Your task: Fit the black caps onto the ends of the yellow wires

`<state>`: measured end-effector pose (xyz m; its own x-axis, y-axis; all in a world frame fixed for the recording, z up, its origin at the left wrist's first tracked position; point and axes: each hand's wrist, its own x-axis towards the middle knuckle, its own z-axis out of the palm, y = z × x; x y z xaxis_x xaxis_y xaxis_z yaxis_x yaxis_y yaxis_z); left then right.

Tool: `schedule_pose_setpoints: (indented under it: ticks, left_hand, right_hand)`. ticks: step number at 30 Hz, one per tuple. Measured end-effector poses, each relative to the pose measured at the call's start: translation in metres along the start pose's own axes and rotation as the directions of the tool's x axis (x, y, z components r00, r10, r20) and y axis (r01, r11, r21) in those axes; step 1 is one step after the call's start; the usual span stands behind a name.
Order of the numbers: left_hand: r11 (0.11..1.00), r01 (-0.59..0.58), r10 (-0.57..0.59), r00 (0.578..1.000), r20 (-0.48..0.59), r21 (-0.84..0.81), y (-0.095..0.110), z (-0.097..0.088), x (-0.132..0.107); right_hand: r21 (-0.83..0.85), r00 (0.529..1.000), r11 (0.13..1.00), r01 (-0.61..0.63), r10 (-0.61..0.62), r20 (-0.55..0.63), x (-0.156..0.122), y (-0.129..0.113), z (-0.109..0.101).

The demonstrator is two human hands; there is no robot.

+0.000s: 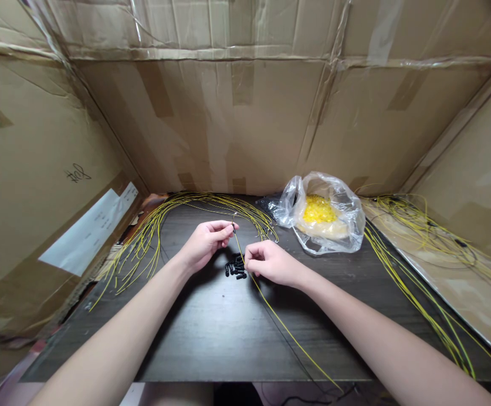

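A thin yellow wire (281, 320) runs from the table's front edge up between my two hands. Near its upper end, the fingertips of my left hand (206, 241) pinch the wire, with a small dark piece showing at the tips. Lower down, my right hand (271, 263) has its fingers curled closed on the same wire. Several small black plastic caps (233, 269) lie in a loose pile on the dark table, beside and partly behind my right hand.
A bundle of yellow wires (144, 225) curves along the table's back left. At the back right stands a clear plastic bag (351, 223) holding small yellow pieces (319, 208). More yellow wires (410, 287) hang along the right side. Cardboard walls (245, 124) enclose the table (190, 338).
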<state>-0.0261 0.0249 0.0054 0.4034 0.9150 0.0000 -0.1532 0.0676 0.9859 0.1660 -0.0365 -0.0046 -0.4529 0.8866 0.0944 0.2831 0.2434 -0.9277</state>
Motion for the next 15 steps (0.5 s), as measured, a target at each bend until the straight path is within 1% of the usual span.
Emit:
schedule_pose_setpoints:
  ticks: [3,5,8,11,15]
  left_hand:
    - [1.0,-0.004,0.004,1.0,0.013,0.003,0.0004,0.0014,-0.001]
    - [1.0,-0.01,0.009,1.0,0.027,0.008,0.0,0.0028,-0.0018]
    - [1.0,-0.01,0.009,0.998,0.056,0.022,-0.0016,0.0042,-0.0025]
    - [0.999,-0.013,0.01,0.996,0.084,0.042,-0.0032,0.0043,-0.0026]
    - [0.999,-0.028,0.025,0.997,0.075,0.041,-0.0036,0.0038,-0.0023]
  right_hand:
    - [0.025,0.994,1.0,-0.006,0.008,-0.11,0.0011,-0.0015,0.0]
    - [0.061,0.987,0.998,-0.014,0.024,-0.161,0.0021,-0.0026,0.0001]
    - [0.124,0.984,0.992,-0.027,0.048,-0.172,0.0034,-0.0036,0.0003]
    - [0.163,0.984,0.986,-0.013,0.042,-0.172,0.0037,-0.0041,0.001]
    - [0.179,0.986,0.984,-0.009,0.039,-0.163,0.003,-0.0043,0.0017]
